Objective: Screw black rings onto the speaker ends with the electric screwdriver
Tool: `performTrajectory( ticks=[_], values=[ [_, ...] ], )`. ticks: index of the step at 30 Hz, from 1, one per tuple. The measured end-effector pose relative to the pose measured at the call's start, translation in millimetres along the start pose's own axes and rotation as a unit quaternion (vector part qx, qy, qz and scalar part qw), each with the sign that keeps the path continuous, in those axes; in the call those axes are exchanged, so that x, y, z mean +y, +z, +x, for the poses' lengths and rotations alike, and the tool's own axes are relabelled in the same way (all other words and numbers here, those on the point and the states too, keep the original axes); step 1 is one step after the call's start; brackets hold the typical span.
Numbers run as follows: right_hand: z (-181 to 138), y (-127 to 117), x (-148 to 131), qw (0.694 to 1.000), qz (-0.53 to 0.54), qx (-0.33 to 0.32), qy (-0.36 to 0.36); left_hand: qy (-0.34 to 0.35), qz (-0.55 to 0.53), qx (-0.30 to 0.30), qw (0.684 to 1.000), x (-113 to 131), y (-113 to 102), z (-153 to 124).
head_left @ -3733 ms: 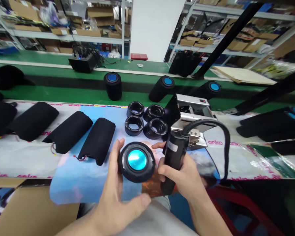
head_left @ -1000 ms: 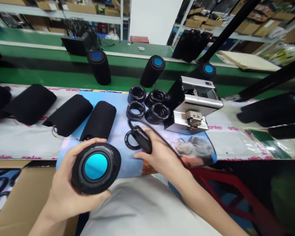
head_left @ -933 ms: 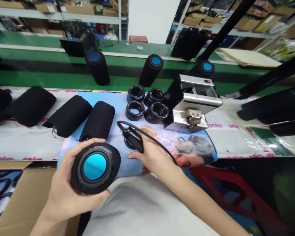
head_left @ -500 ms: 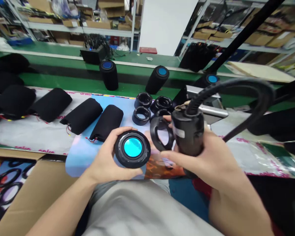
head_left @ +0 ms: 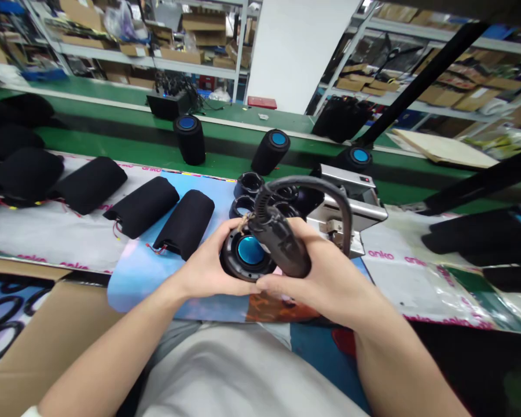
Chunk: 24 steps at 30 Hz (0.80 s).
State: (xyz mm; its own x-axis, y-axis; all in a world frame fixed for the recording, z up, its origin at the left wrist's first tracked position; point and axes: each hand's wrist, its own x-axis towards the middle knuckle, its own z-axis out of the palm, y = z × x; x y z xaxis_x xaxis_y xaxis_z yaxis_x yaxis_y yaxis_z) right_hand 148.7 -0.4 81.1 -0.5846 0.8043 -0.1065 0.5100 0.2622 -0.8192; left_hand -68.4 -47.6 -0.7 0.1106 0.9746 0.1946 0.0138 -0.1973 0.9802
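Observation:
My left hand (head_left: 206, 263) is closed around the side of a black cylindrical speaker (head_left: 250, 250), whose blue disc faces up. A black plastic ring (head_left: 232, 258) with small holes sits around that disc. My right hand (head_left: 325, 269) grips a black corded electric screwdriver (head_left: 282, 243), tilted across the speaker's right side. The right thumb touches the front of the ring, near the left thumb. The screwdriver's tip is hidden. Just behind are several loose black rings (head_left: 248, 184), partly covered by the tool and its thick cable (head_left: 325, 184).
Black fabric-covered cylinders (head_left: 186, 223) with thin wires lie to the left. Upright speakers (head_left: 190, 140) stand on the green bench behind. A silver metal machine (head_left: 351, 202) is at the right, near a slanting black pole (head_left: 417, 87). An open cardboard box (head_left: 65, 330) is at lower left.
The ring from my right hand now sits on the speaker's end. My right hand has moved left with the screwdriver, which has tilted over. The left hand and speaker shifted slightly right.

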Motion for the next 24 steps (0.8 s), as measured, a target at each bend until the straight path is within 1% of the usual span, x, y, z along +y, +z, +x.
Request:
performTrajectory(
  ticks=[4, 7, 12, 16, 18, 21, 22, 24],
  values=[
    [3, 4, 6, 1.000, 0.000, 0.007, 0.016, -0.017, -0.013, -0.002, 1.000, -1, -1, 1],
    [6, 1, 8, 1.000, -0.014, 0.014, 0.019, -0.026, -0.017, -0.007, 0.999, 1, -1, 2],
    [10, -5, 4, 0.999, -0.036, -0.013, 0.021, -0.014, -0.003, 0.008, 1.000, 5, 0, 2],
    [3, 3, 8, 0.997, -0.065, 0.020, 0.018, -0.016, 0.017, 0.017, 1.000, 4, 2, 1],
    [-1, 7, 11, 0.998, -0.058, 0.029, 0.015, -0.009, 0.016, 0.015, 1.000, 3, 4, -1],
    [-1, 11, 12, 0.999, -0.030, 0.026, 0.006, 0.024, 0.013, 0.033, 0.999, 5, 7, -3],
    [0, 11, 12, 0.999, -0.019, 0.025, 0.000, 0.026, 0.012, 0.044, 0.999, 7, 8, -4],
    [1, 10, 12, 0.999, 0.029, 0.021, -0.003, 0.000, 0.015, 0.069, 0.997, 13, 12, -4]
  ],
)
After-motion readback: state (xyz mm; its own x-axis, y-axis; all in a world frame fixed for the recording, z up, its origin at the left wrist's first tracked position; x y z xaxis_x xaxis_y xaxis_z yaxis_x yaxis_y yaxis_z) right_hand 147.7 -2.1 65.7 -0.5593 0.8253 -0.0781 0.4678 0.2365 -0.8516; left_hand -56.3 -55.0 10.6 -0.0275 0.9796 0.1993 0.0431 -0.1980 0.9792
